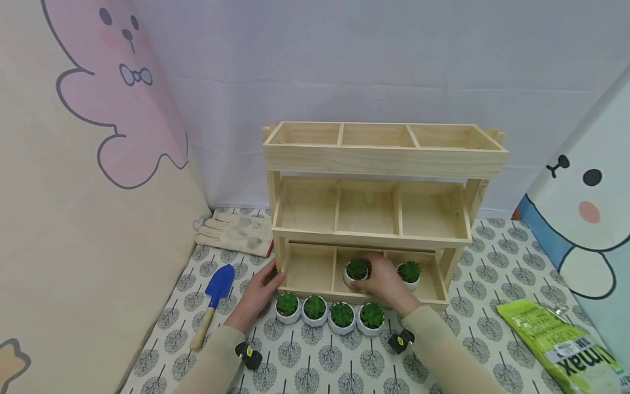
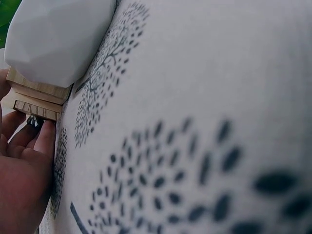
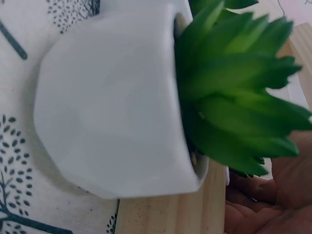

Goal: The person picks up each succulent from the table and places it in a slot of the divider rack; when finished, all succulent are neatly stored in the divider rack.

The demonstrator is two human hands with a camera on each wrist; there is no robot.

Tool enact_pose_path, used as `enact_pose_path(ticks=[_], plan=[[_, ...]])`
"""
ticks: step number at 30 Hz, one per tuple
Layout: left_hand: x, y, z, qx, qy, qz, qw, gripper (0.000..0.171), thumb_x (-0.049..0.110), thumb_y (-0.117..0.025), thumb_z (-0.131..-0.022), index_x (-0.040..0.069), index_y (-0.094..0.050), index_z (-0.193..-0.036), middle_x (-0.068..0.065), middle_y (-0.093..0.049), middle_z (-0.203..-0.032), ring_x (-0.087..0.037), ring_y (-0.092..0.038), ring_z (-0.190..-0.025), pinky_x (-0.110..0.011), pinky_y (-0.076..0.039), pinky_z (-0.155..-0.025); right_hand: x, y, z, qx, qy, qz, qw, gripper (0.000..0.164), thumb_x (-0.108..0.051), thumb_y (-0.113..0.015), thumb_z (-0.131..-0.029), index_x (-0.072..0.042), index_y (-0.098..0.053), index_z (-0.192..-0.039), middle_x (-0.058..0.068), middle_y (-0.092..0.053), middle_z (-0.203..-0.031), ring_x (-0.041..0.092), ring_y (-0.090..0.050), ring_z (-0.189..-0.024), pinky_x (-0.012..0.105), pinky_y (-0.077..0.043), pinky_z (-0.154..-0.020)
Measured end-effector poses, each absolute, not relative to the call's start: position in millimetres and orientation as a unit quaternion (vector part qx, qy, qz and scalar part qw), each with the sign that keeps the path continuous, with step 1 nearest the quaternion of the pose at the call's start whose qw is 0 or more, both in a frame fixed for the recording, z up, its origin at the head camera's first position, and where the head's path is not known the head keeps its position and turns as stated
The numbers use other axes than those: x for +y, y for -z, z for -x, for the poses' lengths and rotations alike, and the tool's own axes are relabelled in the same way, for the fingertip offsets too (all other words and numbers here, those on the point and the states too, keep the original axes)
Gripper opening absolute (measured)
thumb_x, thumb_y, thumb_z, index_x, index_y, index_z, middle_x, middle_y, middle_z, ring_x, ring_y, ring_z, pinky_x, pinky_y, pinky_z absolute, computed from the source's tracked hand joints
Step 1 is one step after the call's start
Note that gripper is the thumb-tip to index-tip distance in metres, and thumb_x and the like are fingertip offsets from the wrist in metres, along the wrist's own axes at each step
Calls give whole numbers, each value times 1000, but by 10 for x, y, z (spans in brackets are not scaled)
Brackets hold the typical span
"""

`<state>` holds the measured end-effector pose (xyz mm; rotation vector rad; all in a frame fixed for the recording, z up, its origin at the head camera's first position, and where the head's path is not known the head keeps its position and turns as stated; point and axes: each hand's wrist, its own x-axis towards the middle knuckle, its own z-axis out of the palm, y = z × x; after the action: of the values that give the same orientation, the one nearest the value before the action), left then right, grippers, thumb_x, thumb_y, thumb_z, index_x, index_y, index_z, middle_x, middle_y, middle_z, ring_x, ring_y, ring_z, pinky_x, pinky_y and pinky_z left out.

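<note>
A three-tier wooden planter shelf (image 1: 384,158) stands on the patterned cloth, each tier split into three compartments. My left hand (image 1: 258,290) grips the left end of its lowest tier; in the left wrist view, its fingers (image 2: 29,141) curl against the wooden corner. With my right hand (image 1: 386,279) I hold a small succulent in a white pot (image 1: 356,270) in the lowest tier's middle compartment. Another potted succulent (image 1: 409,273) sits in the right compartment of that tier. Along the shelf's front is a row of several potted succulents (image 1: 315,310); one white pot (image 3: 112,107) fills the right wrist view.
Left of the shelf lie a blue trowel (image 1: 219,284) with a wooden handle and a pair of cream work gloves (image 1: 231,232). A green printed bag (image 1: 556,339) lies at the far right. Fabric curtains (image 1: 369,60) hang behind and at both sides.
</note>
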<state>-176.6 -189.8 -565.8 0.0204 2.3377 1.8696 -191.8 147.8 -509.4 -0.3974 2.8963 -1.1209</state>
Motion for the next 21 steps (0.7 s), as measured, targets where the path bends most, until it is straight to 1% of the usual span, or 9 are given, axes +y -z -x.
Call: enact_pose_path(ticks=[6, 11, 17, 21], plan=[[-1896, 5655, 1762, 777, -625, -6, 75, 69, 40, -67, -104, 25, -37, -164, -4, -37, -165, -27, -34, -152, -47, -26, -124, 1463, 5058, 1874, 924, 364, 118, 15, 67, -16, -93, -79, 7, -62, -133, 23, -66, -128, 43, -62, -119, 56, -50, -104], [-1890, 5666, 1765, 778, -624, -4, 75, 69, 38, -67, -104, 25, -36, -164, -5, -36, -166, -27, -33, -152, -47, -26, -124, 1486, 5037, 1807, 924, 363, 118, 12, 70, -19, -93, -81, 7, -60, -137, 24, -65, -131, 44, -62, -120, 57, -50, -104], [-1894, 5683, 1776, 780, -622, -1, 73, 70, 40, -67, -104, 24, -36, -165, -5, -37, -166, -28, -33, -152, -47, -26, -124, 1527, 4994, 1724, 916, 386, 115, 4, 74, -23, -92, -82, 7, -58, -141, 25, -66, -129, 41, -66, -112, 53, -56, -97], [-1900, 5693, 1778, 779, -623, -7, 71, 70, 40, -67, -104, 25, -36, -164, -5, -38, -165, -27, -36, -151, -46, -28, -124, 1575, 4969, 1655, 900, 422, 109, 9, 78, -21, -90, -84, 7, -53, -147, 27, -63, -134, 42, -64, -120, 52, -55, -101]])
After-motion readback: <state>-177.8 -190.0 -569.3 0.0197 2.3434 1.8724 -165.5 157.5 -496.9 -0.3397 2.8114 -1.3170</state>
